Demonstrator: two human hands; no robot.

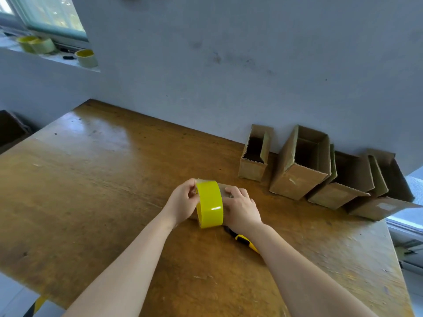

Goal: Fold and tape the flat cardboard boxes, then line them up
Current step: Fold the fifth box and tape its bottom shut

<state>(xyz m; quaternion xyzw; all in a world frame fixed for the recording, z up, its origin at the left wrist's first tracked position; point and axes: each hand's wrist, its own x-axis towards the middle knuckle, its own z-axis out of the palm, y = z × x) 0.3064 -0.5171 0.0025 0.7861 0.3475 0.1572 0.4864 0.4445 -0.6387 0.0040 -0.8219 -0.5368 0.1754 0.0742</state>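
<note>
A yellow roll of tape (209,203) stands on edge over a small cardboard box (221,186) that lies on the wooden table (91,179), mostly hidden by the roll and my hands. My left hand (183,202) pinches the roll's left side with thumb and fingers. My right hand (240,207) lies over the box just right of the roll, fingers curled on the cardboard. Several folded open-topped boxes stand in a row along the wall: a narrow one (254,154), a taller one (299,165) and lower ones (341,184) to the right.
A yellow and black utility knife (246,242) lies on the table under my right forearm. On the window ledge at the upper left stand spare tape rolls (87,58). The table's right edge runs near the last box (382,208).
</note>
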